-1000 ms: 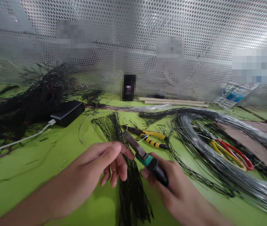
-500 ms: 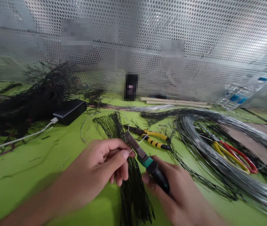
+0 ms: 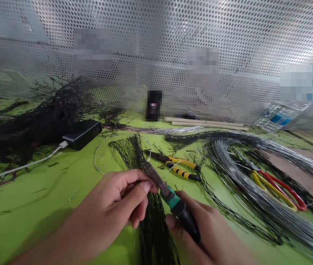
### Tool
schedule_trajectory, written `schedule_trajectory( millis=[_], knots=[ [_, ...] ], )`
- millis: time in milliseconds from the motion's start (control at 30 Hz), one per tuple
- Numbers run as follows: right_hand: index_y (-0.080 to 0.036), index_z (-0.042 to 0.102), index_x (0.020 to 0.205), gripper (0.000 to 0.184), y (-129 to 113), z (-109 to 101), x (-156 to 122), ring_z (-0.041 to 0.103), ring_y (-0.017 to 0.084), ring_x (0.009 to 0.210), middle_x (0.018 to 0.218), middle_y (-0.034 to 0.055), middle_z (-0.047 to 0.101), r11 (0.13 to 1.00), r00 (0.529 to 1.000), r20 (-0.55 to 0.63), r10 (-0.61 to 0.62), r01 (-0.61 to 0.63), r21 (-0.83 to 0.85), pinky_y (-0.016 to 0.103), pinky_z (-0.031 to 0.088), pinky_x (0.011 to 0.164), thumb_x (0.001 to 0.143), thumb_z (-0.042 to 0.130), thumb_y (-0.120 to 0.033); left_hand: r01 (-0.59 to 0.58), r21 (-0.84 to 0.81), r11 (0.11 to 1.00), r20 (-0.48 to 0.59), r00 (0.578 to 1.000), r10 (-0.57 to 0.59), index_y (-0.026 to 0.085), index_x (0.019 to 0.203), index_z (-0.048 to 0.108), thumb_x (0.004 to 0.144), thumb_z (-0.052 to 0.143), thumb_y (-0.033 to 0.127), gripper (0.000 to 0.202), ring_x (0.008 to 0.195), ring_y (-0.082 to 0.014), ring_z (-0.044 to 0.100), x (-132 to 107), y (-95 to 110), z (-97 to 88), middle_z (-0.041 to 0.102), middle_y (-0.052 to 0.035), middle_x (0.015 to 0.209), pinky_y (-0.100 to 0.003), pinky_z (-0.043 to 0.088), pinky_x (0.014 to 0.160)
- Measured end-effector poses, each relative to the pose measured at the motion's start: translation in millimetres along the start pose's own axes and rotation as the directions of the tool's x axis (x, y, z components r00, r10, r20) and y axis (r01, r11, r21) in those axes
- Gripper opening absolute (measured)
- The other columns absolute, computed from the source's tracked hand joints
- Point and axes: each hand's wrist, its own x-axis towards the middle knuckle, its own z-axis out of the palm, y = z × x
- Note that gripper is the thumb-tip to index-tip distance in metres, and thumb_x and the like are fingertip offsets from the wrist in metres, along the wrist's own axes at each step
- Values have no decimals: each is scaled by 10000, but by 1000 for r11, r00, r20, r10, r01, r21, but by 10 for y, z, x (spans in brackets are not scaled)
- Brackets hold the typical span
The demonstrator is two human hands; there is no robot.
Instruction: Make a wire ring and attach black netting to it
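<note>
My left hand is closed in a pinch, with a thin wire between thumb and forefinger. The wire bows out in a wide loop on the green table beyond the hand. My right hand is wrapped around pliers with black and green handles. Their jaws lie right against my left fingertips. A short pale bit of wire shows past the jaws; whether it is joined cannot be seen. Under both hands runs a bundle of black netting. Yellow-and-black needle-nose pliers lie just beyond the jaws.
At right, a large coil of silver wire surrounds red-and-yellow-handled pliers. A black box with a white cable and a dark netting heap are at left. Pale sticks and a plastic bottle lie before a perforated metal panel.
The view has tipped slightly upward. My left fingertips and the plier jaws are closer together, and the bit of wire that showed between them is now hidden.
</note>
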Motion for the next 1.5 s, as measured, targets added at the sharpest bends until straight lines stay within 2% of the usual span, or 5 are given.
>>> schedule_trajectory(
  millis=[433,800,1100,1233,1500],
  knots=[
    [-240,514,798,200,15,72,58,445,164,490,589,1,549,997,993,-104,-52,46,-59,316,326,480,920,464,-391,23,17,1000,-14,1000,-22,176,1048,634,1033,523,498,340,562,-116,547,52,-70,2,594,39,636,-241,430,549],
    [-235,499,776,255,-31,-55,155,373,138,539,610,-41,473,999,999,14,42,-42,-5,304,281,511,970,505,-400,-10,95,995,-2,1000,10,174,966,615,1051,508,508,361,564,-120,567,169,-105,-112,616,26,653,-250,435,568],
    [-189,643,1034,373,162,-306,184,687,202,692,890,51,678,896,963,99,251,-270,352,361,591,629,995,569,-552,6,29,1000,-13,1000,-6,166,1063,620,1035,565,479,318,552,-122,582,202,-101,-176,632,26,649,-246,429,541],
    [-172,660,1125,387,203,-419,228,714,275,977,1084,131,713,861,959,0,282,-253,442,406,665,752,961,622,-520,-12,17,1000,-13,1000,12,159,1061,615,1031,570,463,309,562,-128,590,219,-91,-248,641,17,658,-256,449,552],
    [-237,748,1082,389,215,-642,265,768,353,968,1129,135,787,815,878,-186,442,-306,492,487,678,780,862,743,-558,-81,9,997,-106,991,82,175,1004,626,1012,596,479,305,564,-135,601,254,-135,-399,647,7,668,-264,502,552]
  ],
)
